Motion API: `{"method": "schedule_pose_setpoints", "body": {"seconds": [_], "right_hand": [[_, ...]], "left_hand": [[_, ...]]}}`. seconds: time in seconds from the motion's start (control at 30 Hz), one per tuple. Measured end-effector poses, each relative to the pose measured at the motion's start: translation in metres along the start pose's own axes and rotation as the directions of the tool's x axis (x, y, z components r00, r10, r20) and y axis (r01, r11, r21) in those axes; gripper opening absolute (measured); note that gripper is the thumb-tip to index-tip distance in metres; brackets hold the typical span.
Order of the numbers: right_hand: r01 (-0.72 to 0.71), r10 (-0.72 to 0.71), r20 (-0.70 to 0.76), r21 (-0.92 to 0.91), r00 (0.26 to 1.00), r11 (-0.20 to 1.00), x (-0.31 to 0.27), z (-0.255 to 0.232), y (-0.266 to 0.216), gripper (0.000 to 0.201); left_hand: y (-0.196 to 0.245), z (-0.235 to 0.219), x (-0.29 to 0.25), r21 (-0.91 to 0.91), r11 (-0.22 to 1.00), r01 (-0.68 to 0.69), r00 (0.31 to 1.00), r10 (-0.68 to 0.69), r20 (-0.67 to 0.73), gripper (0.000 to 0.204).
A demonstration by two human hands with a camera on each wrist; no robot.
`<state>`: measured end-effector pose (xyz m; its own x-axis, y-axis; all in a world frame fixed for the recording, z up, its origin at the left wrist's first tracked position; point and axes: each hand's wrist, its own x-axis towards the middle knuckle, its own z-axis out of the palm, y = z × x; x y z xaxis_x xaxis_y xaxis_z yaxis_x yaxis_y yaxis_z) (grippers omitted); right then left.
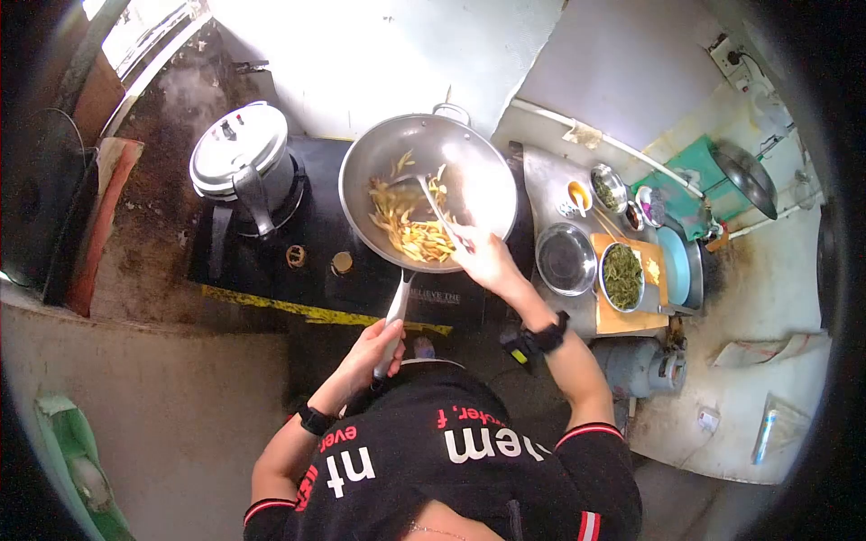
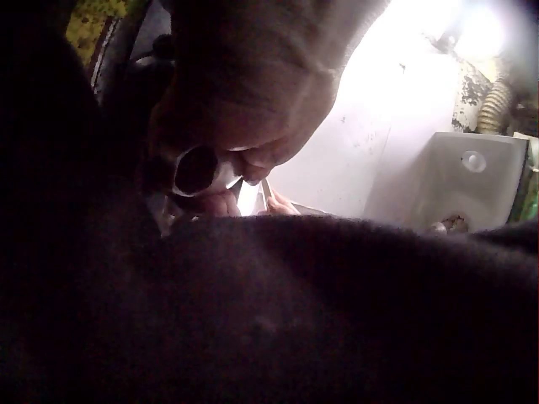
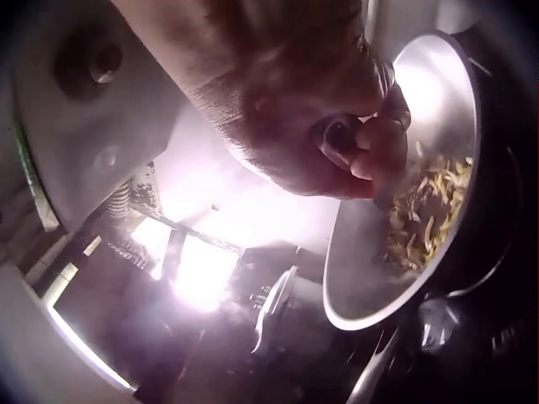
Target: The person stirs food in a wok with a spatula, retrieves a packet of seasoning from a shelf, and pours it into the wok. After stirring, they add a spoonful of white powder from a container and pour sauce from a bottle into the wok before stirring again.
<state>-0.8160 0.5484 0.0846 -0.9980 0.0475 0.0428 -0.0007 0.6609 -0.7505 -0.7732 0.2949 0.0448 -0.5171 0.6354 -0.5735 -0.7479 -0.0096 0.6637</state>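
A steel wok with pale yellow vegetable strips sits on the black stove. My left hand grips the wok's long metal handle, whose hollow end shows in the left wrist view. My right hand holds a metal spatula whose blade lies among the strips. A black sleeve fills the lower left wrist view.
A pressure cooker stands on the left burner. Right of the stove are an empty steel bowl, a bowl of chopped greens on a wooden board, small spice bowls and a dark ladle.
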Motion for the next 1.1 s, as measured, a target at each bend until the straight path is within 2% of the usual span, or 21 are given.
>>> {"method": "schedule_pose_setpoints", "body": {"seconds": [0.03, 0.1, 0.17, 0.23, 0.27, 0.3, 0.43, 0.5, 0.6, 0.63, 0.7, 0.73, 0.8, 0.83, 0.9, 0.97, 1.03, 1.07, 1.1], "right_hand": [[0.021, -0.023, 0.017, 0.114, 1.000, 0.993, -0.015, -0.010, -0.001, 0.037], [-0.029, 0.020, 0.075, 0.121, 0.997, 0.992, -0.044, -0.045, -0.020, 0.044], [-0.084, 0.087, 0.075, -0.034, 0.993, 0.996, -0.070, -0.080, -0.045, 0.043], [-0.270, 0.310, 0.260, -0.178, 0.914, 0.946, -0.082, -0.115, -0.088, 0.041], [-0.191, 0.243, 0.243, -0.219, 0.939, 0.957, -0.088, -0.116, -0.082, 0.040], [-0.118, 0.188, 0.241, -0.276, 0.952, 0.954, -0.090, -0.111, -0.072, 0.041], [-0.168, 0.197, 0.051, -0.347, 0.979, 0.923, -0.060, -0.061, -0.030, 0.045], [-0.191, 0.179, -0.068, -0.278, 0.982, 0.941, -0.031, -0.041, -0.013, 0.039], [-0.111, 0.071, -0.253, -0.148, 0.965, 0.983, 0.007, -0.019, 0.016, 0.031], [-0.111, 0.071, -0.253, -0.147, 0.965, 0.983, 0.018, -0.007, 0.025, 0.031], [-0.077, 0.093, -0.283, 0.066, 0.955, 0.995, 0.031, 0.009, 0.031, 0.030], [-0.080, 0.097, -0.282, 0.068, 0.954, 0.994, 0.029, 0.011, 0.029, 0.030], [-0.152, 0.163, -0.034, 0.221, 0.986, 0.963, 0.018, 0.008, 0.016, 0.035], [-0.154, 0.166, -0.035, 0.221, 0.986, 0.963, 0.007, 0.001, 0.007, 0.035], [-0.141, 0.111, 0.120, 0.283, 0.986, 0.949, -0.022, -0.025, -0.015, 0.042], [-0.164, 0.143, 0.206, 0.089, 0.968, 0.982, -0.043, -0.060, -0.051, 0.047], [-0.150, 0.148, 0.276, -0.013, 0.950, 0.989, -0.057, -0.076, -0.049, 0.046], [-0.051, 0.070, 0.257, -0.081, 0.964, 0.995, -0.060, -0.074, -0.045, 0.048], [-0.047, 0.066, 0.257, -0.081, 0.964, 0.996, -0.055, -0.070, -0.044, 0.048]], "left_hand": [[0.000, 0.000, 0.000, -0.003, 1.000, 0.004, 1.000, -0.004, 0.001, 0.028], [0.000, -0.001, 0.000, 0.014, 1.000, -0.005, 1.000, 0.005, 0.012, 0.028], [0.000, -0.002, 0.001, 0.004, 1.000, -0.001, 1.000, 0.001, 0.012, 0.027], [0.000, -0.002, 0.001, 0.002, 1.000, 0.004, 1.000, -0.004, 0.012, 0.027], [-0.002, -0.002, 0.002, 0.002, 1.000, 0.003, 1.000, -0.003, 0.015, 0.027], [-0.002, -0.002, 0.003, -0.001, 1.000, 0.000, 1.000, 0.000, 0.018, 0.027], [0.000, -0.002, 0.000, 0.004, 1.000, 0.001, 1.000, -0.001, 0.020, 0.027], [0.000, -0.001, 0.000, 0.008, 1.000, 0.000, 1.000, 0.000, 0.016, 0.027], [-0.001, -0.001, 0.001, 0.013, 1.000, 0.008, 1.000, -0.008, -0.005, 0.028], [-0.001, -0.001, 0.001, 0.014, 1.000, 0.009, 1.000, -0.008, -0.005, 0.028], [-0.001, 0.000, 0.000, 0.012, 1.000, 0.004, 1.000, -0.004, -0.002, 0.028], [-0.001, -0.001, 0.000, 0.013, 1.000, 0.008, 1.000, -0.008, -0.002, 0.028], [-0.003, -0.002, 0.001, -0.005, 1.000, -0.003, 1.000, 0.003, 0.007, 0.029], [-0.002, -0.002, 0.001, -0.004, 1.000, -0.001, 1.000, 0.001, 0.009, 0.029], [0.000, -0.001, 0.000, -0.002, 1.000, 0.009, 1.000, -0.009, 0.004, 0.029], [-0.001, -0.002, 0.001, -0.009, 1.000, 0.008, 1.000, -0.008, 0.011, 0.029], [-0.002, -0.003, 0.002, -0.018, 1.000, 0.006, 1.000, -0.005, 0.013, 0.029], [-0.002, -0.003, 0.002, -0.015, 1.000, 0.007, 1.000, -0.007, 0.016, 0.029], [-0.002, -0.004, 0.003, -0.010, 1.000, 0.008, 1.000, -0.007, 0.021, 0.029]]}}
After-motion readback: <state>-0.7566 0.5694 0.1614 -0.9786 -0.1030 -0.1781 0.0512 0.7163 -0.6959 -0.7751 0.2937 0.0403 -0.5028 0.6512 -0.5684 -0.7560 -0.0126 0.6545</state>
